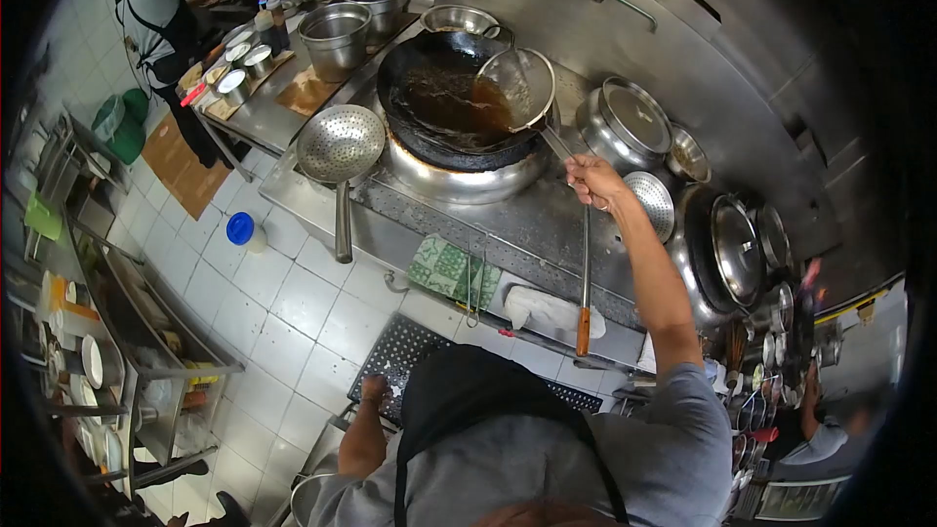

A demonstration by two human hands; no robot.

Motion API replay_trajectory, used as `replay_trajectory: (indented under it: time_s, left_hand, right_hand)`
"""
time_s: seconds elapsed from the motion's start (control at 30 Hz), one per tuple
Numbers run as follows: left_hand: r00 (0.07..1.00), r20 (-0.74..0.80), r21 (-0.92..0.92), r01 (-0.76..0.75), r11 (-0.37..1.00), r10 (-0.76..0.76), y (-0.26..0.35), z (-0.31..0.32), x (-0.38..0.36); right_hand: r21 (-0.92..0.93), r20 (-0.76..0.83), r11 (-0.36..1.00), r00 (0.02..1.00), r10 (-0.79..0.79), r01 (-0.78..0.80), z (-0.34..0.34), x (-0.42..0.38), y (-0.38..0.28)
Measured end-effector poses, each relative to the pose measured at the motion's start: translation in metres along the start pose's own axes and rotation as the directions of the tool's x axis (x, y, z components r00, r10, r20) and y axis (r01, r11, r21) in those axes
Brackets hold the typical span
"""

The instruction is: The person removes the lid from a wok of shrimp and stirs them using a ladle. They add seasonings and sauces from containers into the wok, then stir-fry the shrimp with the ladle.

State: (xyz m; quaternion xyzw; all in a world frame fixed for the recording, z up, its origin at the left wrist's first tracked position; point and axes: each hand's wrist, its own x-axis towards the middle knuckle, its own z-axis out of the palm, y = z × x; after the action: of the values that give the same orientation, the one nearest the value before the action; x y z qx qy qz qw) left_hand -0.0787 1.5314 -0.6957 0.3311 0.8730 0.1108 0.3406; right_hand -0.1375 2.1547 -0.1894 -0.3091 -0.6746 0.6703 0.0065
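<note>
My right hand (593, 182) is closed around the handle of a wire mesh strainer (519, 88), whose basket rests at the right side of a black wok (410, 63) of dark brown liquid. A ladle with a long rod and wooden end (584, 330) hangs down just below that hand. My left hand (374, 390) is low beside my body, over the black perforated mat; its fingers are too small and dim to make out. A perforated metal skimmer (341, 143) lies left of the wok, its handle over the counter's edge.
Steel pots (335, 39) stand behind the wok at the left, lidded pots (632, 122) at the right. A green cloth (451, 271) and white towel (551, 312) lie on the front ledge. Another person (161, 15) works at the upper left. A blue-lidded container (244, 230) stands below.
</note>
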Motion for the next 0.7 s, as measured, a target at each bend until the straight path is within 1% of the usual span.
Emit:
replay_trajectory:
  time_s: [0.03, 0.07, 0.1, 0.17, 0.2, 0.3, 0.33, 0.37, 0.4, 0.43, 0.47, 0.5, 0.53, 0.6, 0.7]
  left_hand:
    - [0.978, 0.021, -0.439, 0.194, 0.878, -0.206, 0.0, -0.001, 0.004]
    - [0.919, 0.13, -0.775, 0.329, 0.539, -0.373, 0.001, -0.001, 0.007]
    - [0.836, 0.3, -0.927, 0.37, 0.067, -0.46, 0.001, -0.001, 0.011]
    - [0.86, 0.275, -0.927, 0.356, 0.12, -0.43, -0.002, 0.0, 0.015]
    - [0.871, 0.263, -0.926, 0.348, 0.144, -0.415, -0.003, 0.001, 0.015]
    - [0.741, 0.29, -0.853, 0.488, 0.188, -0.605, 0.014, -0.004, 0.009]
    - [0.782, 0.246, -0.807, 0.492, 0.325, -0.572, 0.012, 0.001, 0.007]
    - [0.858, 0.181, -0.694, 0.457, 0.556, -0.48, 0.011, 0.006, 0.004]
    - [0.933, 0.126, -0.486, 0.354, 0.799, -0.337, 0.011, 0.009, 0.001]
    - [0.963, 0.148, -0.273, 0.259, 0.927, -0.225, 0.017, 0.004, -0.005]
    - [0.973, 0.192, -0.08, 0.147, 0.986, -0.129, 0.027, -0.004, -0.011]
    - [0.965, 0.244, 0.019, 0.097, 0.995, -0.098, 0.031, 0.0, -0.014]
    - [0.971, 0.224, 0.032, 0.074, 0.997, -0.079, 0.033, 0.002, -0.014]
    - [0.976, 0.178, -0.072, 0.14, 0.987, -0.126, 0.032, 0.008, -0.01]
    - [0.972, 0.116, -0.228, 0.228, 0.947, -0.206, 0.025, 0.023, 0.0]
  right_hand:
    - [0.066, 0.038, 0.997, 0.998, 0.041, -0.044, 0.006, -0.007, -0.006]
    - [0.13, 0.078, 0.987, 0.994, 0.08, -0.09, 0.011, -0.013, -0.01]
    - [0.165, 0.113, 0.98, 0.989, 0.091, -0.11, 0.017, -0.017, -0.01]
    - [0.229, 0.188, 0.961, 0.976, 0.111, -0.153, 0.029, -0.022, -0.007]
    - [0.248, 0.196, 0.957, 0.975, 0.103, -0.151, 0.037, -0.025, -0.005]
    - [0.329, 0.236, 0.93, 0.968, 0.084, -0.161, 0.054, -0.03, 0.007]
    - [0.361, 0.249, 0.92, 0.967, 0.062, -0.152, 0.059, -0.03, 0.014]
    - [0.385, 0.27, 0.911, 0.962, 0.046, -0.152, 0.064, -0.03, 0.02]
    - [0.41, 0.289, 0.899, 0.957, 0.029, -0.152, 0.068, -0.031, 0.026]
    - [0.437, 0.306, 0.887, 0.952, 0.01, -0.15, 0.071, -0.032, 0.031]
    - [0.433, 0.297, 0.891, 0.955, -0.001, -0.134, 0.075, -0.033, 0.035]
    - [0.473, 0.312, 0.87, 0.95, -0.014, -0.143, 0.077, -0.032, 0.04]
    - [0.51, 0.328, 0.846, 0.944, -0.027, -0.153, 0.08, -0.029, 0.045]
    - [0.555, 0.353, 0.816, 0.934, -0.054, -0.162, 0.082, -0.026, 0.052]
    - [0.523, 0.293, 0.844, 0.955, -0.041, -0.124, 0.082, -0.029, 0.044]
